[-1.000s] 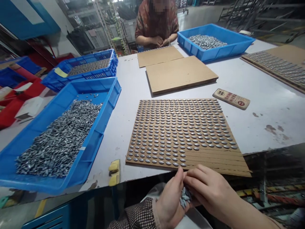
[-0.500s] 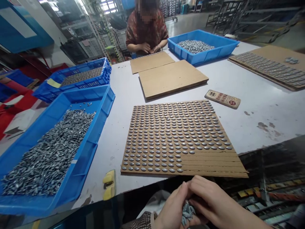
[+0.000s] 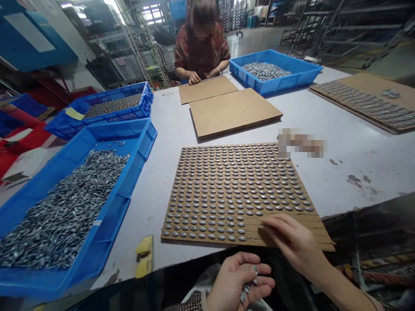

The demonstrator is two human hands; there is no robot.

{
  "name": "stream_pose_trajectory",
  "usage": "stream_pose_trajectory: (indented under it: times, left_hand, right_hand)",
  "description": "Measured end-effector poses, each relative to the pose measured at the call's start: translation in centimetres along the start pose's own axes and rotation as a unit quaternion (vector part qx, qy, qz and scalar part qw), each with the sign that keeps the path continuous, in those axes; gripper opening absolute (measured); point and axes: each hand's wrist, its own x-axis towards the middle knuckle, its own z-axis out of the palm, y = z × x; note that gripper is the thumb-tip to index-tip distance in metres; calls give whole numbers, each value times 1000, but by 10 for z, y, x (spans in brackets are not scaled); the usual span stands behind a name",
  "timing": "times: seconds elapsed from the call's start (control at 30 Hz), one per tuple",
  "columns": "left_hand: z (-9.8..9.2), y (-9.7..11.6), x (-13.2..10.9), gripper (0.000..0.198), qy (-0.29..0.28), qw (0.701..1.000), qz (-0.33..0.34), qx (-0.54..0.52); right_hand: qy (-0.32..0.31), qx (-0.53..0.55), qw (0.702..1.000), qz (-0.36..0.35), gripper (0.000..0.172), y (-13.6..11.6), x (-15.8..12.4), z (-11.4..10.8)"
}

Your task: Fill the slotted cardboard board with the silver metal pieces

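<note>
The left hand [image 3: 235,280] is half open, palm up, with loose grey pieces [image 3: 245,290] cradled in it; the right hand [image 3: 296,242], ahead and to its right, pinches a small grey piece [image 3: 261,224] over the bare part of a cardboard sheet [image 3: 313,222]. Rows of set pieces [image 3: 220,224] lie left of and beyond the right fingertips. Past that hand, an oblong object [image 3: 303,142] is pixelated, its markings unreadable. Far left of both hands, a yellow tag [image 3: 74,113] on a blue crate [image 3: 118,114] and a white sheet [image 3: 29,32] on a blue panel [image 3: 58,43] are too indistinct to read
</note>
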Motion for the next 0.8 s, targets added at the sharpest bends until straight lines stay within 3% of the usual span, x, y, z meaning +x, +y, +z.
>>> stream_pose_trajectory:
  times: [0.3, 0.6, 0.8]
  left_hand:
    - [-8, -7, 2, 29, -28, 999, 32, -17]
    - [-8, -6, 1, 20, -15, 998, 24, -55]
    - [-6, 0, -8, 20, -42, 996, 34, -77]
  right_hand:
    - [2, -115, 989, -97, 23, -5, 12, 31]
    - [-63, -150, 977, -135, 34, 2, 5, 25]
    - [-53, -140, 982, -118, 33, 1, 7, 23]
